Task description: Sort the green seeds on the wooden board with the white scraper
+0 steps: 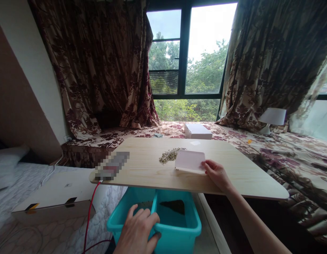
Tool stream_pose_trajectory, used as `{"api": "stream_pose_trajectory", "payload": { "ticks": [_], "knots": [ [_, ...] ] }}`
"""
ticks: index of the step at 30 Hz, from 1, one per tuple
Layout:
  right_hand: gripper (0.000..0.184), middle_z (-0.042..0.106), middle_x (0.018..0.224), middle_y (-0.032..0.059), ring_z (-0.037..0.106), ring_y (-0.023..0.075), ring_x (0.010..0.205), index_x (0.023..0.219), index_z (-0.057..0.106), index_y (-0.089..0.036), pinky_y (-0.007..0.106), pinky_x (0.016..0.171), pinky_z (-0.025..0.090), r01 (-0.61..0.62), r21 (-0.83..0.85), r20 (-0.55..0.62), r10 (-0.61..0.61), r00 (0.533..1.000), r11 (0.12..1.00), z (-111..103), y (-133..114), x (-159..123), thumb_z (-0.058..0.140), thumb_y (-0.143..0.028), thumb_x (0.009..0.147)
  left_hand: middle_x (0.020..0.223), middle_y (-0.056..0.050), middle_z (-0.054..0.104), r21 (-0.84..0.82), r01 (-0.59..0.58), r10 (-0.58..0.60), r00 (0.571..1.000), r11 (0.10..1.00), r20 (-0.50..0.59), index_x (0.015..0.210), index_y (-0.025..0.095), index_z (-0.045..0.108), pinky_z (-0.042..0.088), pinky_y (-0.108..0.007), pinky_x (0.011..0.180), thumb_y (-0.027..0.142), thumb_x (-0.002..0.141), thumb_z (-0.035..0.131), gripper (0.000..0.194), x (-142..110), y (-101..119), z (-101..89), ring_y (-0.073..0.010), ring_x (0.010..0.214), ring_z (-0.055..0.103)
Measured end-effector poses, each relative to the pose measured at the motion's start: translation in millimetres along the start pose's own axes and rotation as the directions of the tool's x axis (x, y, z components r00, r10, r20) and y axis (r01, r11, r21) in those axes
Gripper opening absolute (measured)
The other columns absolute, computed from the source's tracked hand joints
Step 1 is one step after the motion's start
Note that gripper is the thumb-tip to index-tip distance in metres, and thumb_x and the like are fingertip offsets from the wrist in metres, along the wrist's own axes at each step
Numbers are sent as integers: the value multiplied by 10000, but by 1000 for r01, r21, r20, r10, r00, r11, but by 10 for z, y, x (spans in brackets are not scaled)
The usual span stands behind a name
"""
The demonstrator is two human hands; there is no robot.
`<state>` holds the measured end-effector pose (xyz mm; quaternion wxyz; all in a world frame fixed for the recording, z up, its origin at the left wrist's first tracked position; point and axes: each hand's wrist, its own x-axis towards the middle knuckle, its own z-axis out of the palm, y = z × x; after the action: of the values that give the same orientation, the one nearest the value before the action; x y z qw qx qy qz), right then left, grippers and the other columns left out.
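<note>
A shallow white rectangular tray (190,159) is pinched at its right edge between the thumb and fingers of my right hand (215,173). It lies on or just over the pale wooden table (144,174); I cannot tell whether it touches. Beside its left end is a spread pile of small greenish-brown grains (167,156). Below the table's near edge stands a teal bin (179,234) split into two compartments. My left hand (139,231) grips the bin around the near end of its divider. Dark grains (176,205) lie in the right compartment; the left one is partly hidden by my hand.
A blurred-out phone-like object (112,167) with a red cable (89,211) lies at the table's left end. At left, a cardboard box (54,194) sits on the quilted bed. Behind the table are a white box (197,131) and a lamp (272,118) on the window ledge.
</note>
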<state>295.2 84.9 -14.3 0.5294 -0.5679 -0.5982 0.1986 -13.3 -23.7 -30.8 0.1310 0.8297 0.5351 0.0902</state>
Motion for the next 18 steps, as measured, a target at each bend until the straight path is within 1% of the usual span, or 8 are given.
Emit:
{"api": "stream_pose_trajectory", "payload": {
  "ticks": [4,8,10,13,17,18],
  "knots": [
    [323,678,659,41,573,160,561,726,679,-179,250,504,461,-1,8,-7,2,1000,1000,17,-15,17,581,-487,730,881,21,621,-7,10,-10,1000,1000,0,879,272,608,195,-455,1045,168,785,568,145,5,-12,-25,-203,935,572],
    [344,654,614,22,546,144,513,706,675,-181,254,505,464,-6,12,37,5,999,1000,39,-55,15,577,-511,722,879,19,631,-19,2,-2,1000,1000,19,868,269,608,203,-468,1040,171,759,585,148,39,-68,16,-209,933,579],
    [352,633,589,10,530,136,497,693,671,-186,253,508,461,-8,18,68,6,998,1000,55,-83,-28,569,-521,721,896,15,637,-15,-1,2,1000,1000,31,879,268,608,214,-475,1036,171,739,596,170,63,-97,47,-215,944,582],
    [368,624,588,9,514,129,496,669,665,-186,249,503,451,-22,39,131,17,991,999,70,-130,-149,581,-542,711,900,9,638,13,6,-7,1000,1000,19,882,265,611,234,-479,1030,163,719,599,193,94,-119,82,-220,945,585],
    [441,623,594,15,528,137,507,701,691,-178,252,486,446,-89,82,267,65,962,993,23,-189,-268,595,-609,694,863,17,627,41,17,-17,1000,999,-1,872,270,613,254,-477,1029,151,705,595,206,121,-127,118,-213,911,589],
    [452,619,587,17,534,141,508,697,694,-175,260,495,453,-93,94,273,65,960,991,0,-197,-263,603,-618,686,860,18,627,45,14,-14,1000,999,-2,872,273,615,258,-476,1030,154,701,600,209,127,-132,135,-213,906,591]
  ]
}}
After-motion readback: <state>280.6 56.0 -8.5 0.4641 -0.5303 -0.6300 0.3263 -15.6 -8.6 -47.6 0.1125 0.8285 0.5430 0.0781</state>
